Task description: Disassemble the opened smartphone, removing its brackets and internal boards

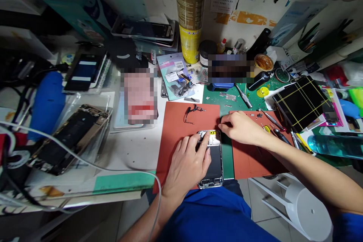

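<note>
An opened phone (214,162) lies face up near the table's front edge, with a black battery and a small yellow patch (212,132) near its top. My left hand (188,160) rests over its left side, index finger stretched onto the upper part near that patch. Just right of the phone's top corner, my right hand (238,126) is closed, fingertips curled together low over the green mat; whatever they pinch is hidden. A thin black flex cable (194,110) lies on the red-brown mat (172,132) above the phone.
Screwdrivers and tweezers (273,120) lie on the second red-brown mat at right, beside a tablet (300,102). A tall spray can (190,22) stands at the back. Another opened phone (72,140) lies at left. A white cable (93,164) runs across my left forearm.
</note>
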Demonstrator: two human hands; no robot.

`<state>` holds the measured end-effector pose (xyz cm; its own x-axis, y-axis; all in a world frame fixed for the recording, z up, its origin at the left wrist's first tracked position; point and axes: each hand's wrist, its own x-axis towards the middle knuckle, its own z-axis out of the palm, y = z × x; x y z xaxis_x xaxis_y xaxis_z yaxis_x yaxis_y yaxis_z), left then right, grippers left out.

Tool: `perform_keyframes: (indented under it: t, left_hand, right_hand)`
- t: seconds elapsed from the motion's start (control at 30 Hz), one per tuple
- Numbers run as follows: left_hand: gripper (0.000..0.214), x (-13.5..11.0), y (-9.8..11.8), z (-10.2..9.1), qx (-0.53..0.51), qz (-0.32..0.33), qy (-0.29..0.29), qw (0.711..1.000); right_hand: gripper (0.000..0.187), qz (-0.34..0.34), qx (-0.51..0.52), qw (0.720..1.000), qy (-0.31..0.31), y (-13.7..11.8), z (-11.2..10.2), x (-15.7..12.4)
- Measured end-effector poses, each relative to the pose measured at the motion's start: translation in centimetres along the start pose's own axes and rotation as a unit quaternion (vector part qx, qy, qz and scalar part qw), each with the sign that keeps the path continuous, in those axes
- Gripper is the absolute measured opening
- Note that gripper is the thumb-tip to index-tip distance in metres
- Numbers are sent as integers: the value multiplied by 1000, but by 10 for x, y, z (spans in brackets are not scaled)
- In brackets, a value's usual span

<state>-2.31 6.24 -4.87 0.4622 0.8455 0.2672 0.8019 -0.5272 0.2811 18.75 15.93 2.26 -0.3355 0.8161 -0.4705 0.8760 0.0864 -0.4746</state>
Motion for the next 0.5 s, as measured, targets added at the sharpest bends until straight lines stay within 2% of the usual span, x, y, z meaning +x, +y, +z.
perform_keyframes:
  t: [0.13, 0.33, 0.5]
  left_hand:
    - [50, 0, -1, 1, -4, 0, 8, 1000]
    - [50, -1, -1, 1, -11, -2, 20, 1000]
    - [48, 0, -1, 0, -13, -3, 21, 1000]
  right_hand:
    - [28, 35, 51, 997, 41, 2, 5, -5]
    - [28, 43, 82, 995, 46, 13, 27, -4]
    - [28, 72, 122, 988, 54, 14, 30, -4]
